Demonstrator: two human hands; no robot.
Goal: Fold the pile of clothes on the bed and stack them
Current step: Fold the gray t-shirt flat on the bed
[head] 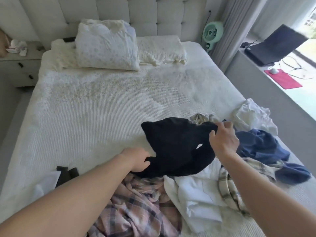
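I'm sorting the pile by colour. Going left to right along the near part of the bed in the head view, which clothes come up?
Dark folded item → pink plaid garment → black garment, held by the left hand and the right hand → white garment → blue garment.

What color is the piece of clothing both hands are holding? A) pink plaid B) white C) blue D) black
D: the left hand and the right hand each grip an edge of the black garment, while the pink plaid clothes lie untouched below it.
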